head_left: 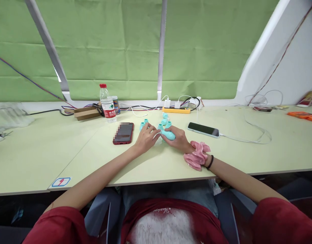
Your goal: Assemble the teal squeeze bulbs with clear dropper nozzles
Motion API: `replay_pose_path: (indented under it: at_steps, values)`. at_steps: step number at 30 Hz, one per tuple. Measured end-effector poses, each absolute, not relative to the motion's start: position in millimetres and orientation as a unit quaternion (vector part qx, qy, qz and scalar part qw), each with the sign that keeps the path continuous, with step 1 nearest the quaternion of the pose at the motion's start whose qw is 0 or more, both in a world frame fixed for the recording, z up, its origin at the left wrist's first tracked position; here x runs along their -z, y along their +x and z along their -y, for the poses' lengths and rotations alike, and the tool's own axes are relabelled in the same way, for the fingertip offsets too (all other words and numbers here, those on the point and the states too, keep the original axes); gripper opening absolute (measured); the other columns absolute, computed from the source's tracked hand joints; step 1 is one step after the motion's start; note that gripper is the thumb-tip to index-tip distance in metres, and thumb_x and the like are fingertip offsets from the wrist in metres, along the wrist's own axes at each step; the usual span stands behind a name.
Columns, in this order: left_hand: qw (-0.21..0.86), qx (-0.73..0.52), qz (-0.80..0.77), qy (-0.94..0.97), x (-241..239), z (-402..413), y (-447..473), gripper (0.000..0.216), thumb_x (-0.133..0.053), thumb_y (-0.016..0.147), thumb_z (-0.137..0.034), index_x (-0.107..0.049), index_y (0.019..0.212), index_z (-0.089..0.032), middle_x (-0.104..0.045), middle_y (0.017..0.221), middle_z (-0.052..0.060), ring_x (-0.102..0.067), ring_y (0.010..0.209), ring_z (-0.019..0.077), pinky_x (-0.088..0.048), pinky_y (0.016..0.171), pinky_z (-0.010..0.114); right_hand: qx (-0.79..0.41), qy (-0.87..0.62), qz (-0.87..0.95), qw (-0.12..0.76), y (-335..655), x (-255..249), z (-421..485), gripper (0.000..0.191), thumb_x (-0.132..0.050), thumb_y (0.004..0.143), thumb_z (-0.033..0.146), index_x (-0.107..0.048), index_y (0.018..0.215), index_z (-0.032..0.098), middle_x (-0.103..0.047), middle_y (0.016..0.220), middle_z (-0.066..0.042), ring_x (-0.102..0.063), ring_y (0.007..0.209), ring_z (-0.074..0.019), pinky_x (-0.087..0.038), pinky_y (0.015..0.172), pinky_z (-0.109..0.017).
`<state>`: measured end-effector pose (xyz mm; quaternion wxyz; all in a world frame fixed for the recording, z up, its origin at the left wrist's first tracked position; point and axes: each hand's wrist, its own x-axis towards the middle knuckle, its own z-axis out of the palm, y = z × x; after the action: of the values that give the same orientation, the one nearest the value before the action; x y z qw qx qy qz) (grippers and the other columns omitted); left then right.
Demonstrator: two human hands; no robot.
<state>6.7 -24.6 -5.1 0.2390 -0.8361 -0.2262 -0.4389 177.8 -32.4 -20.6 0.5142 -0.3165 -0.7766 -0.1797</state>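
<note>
Several small teal plastic pieces (165, 120) with short round spouts lie on the pale green table (69, 149) in front of me. My right hand (178, 139) is closed round one teal piece (168, 134), which sticks out to the left of its fingers. My left hand (146, 137) rests beside it with its fingers curved over another teal piece (143, 125); the fingertips touch the piece in my right hand. A pink scrunchie (197, 155) and a black band sit on my right wrist.
A red-cased phone (123, 133) lies left of my hands. A second phone (203, 129) on a white cable lies to the right. Behind stand a water bottle (107, 103), a cardboard box (86, 113) and a yellow power strip (176, 109) with chargers.
</note>
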Motion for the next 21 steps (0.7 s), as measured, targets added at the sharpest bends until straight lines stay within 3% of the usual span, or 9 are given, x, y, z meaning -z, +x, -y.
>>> replay_pose_path:
  at_steps: [21]
  values:
    - [0.205, 0.45, 0.223, -0.84, 9.1, 26.1, 10.1, 0.014, -0.046, 0.078, -0.019, -0.053, 0.067, -0.014, -0.056, 0.063, 0.004, -0.041, 0.068, 0.0146, -0.041, 0.063, 0.03, 0.187, -0.316, 0.767, 0.527, 175.0, 23.7, 36.3, 0.017, -0.055, 0.071, 0.032, -0.049, 0.08, 0.018, -0.06, 0.069, -0.003, -0.057, 0.061, -0.0124, -0.045, 0.053, -0.023]
